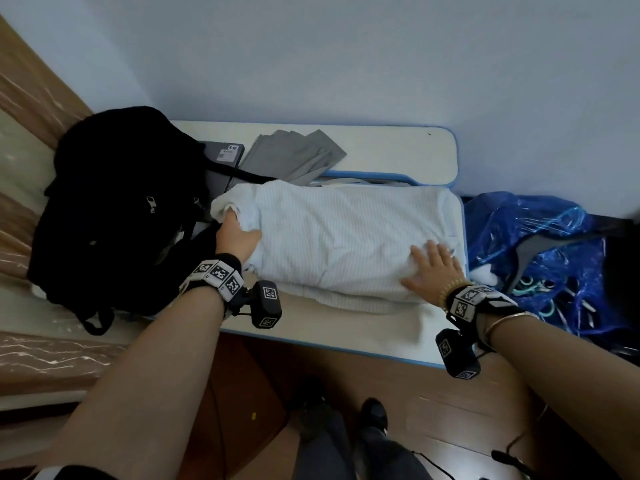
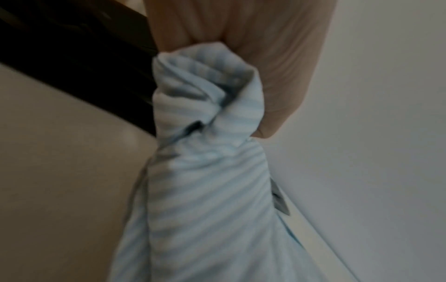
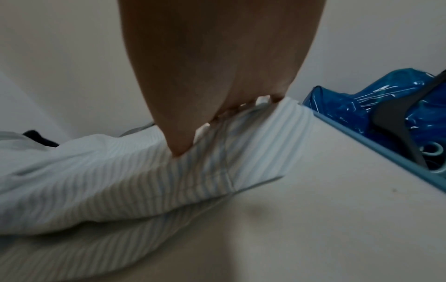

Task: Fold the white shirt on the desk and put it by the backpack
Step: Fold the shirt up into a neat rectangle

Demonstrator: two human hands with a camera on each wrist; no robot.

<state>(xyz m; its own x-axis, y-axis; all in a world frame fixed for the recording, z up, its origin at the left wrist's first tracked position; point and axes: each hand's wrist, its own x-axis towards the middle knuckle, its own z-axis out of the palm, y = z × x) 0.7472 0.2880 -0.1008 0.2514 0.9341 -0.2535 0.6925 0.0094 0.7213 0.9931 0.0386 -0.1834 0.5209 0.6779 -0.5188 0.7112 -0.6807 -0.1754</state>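
Observation:
The white shirt [image 1: 346,233], faintly blue-striped, lies partly folded across the white desk [image 1: 346,327]. My left hand [image 1: 237,237] grips a bunched part of the shirt [image 2: 205,106] at its left end, beside the black backpack [image 1: 114,209]. My right hand [image 1: 433,268] presses flat on the shirt's right end with straight, spread fingers; in the right wrist view those fingers [image 3: 178,141] touch the striped cloth [image 3: 120,181]. The backpack stands at the desk's left end, touching the shirt's left edge.
Grey folded cloth [image 1: 294,155] and a grey flat box [image 1: 223,155] lie on the raised back shelf [image 1: 398,150]. A blue plastic bag [image 1: 540,244] with hangers sits right of the desk. A bed [image 1: 20,174] runs along the left. The wall is close behind.

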